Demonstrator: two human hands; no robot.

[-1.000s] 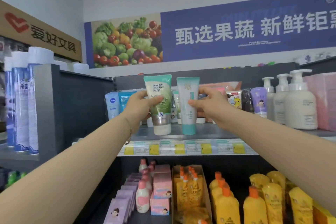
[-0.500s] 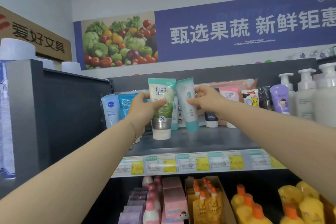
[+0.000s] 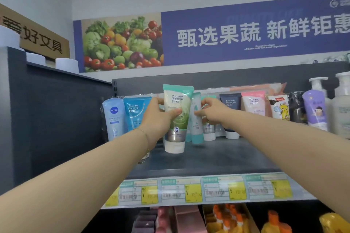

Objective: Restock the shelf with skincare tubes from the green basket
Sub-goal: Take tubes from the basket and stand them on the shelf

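From the head camera, both arms are reaching up and forward to the grey shelf (image 3: 217, 159), and each hand is carrying a tube. The left hand (image 3: 159, 117) is wrapping thumb and fingers around the middle of the green Pure Fountain tube (image 3: 177, 117), a soft, glossy plastic tube with a flat crimped top, a silver band and a white cap pointing down; its long axis is standing near upright and the cap is hanging just above the shelf, not yet touching by the look of the shadow. The right hand (image 3: 212, 111) is pinching the slimmer teal tube (image 3: 197, 119) by its upper part, cap down too, just behind and to the right of the green one. Both are heading for the gap in the back row, between the blue tube (image 3: 135, 113) on the left and the navy tube (image 3: 230, 104) further right. The right hand looks nearer that row. The green basket is not showing here.
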